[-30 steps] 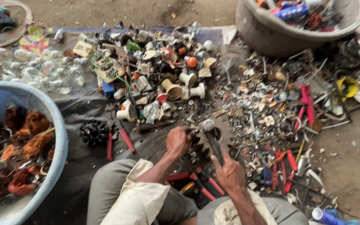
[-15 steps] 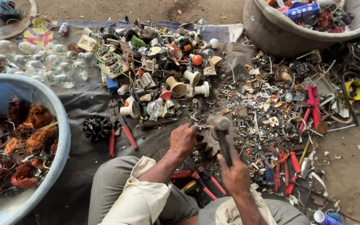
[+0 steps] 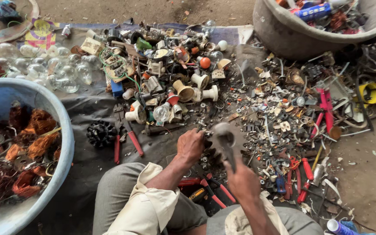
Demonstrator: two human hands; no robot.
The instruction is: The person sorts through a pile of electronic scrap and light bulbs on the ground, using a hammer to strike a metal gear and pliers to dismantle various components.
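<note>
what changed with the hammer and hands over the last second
The right hand keeps its grip on the hammer, whose blurred head has swung slightly up and down above the same spot on the scrap. The left hand stays pressed on a small dark part beneath it. Nothing was picked up or let go; the blue tub and pliers lie as before.

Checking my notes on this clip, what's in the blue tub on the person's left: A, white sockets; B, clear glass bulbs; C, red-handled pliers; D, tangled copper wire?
D: the blue tub holds orange-brown coils of copper wire, while the glass bulbs lie outside on the tarp.
</note>
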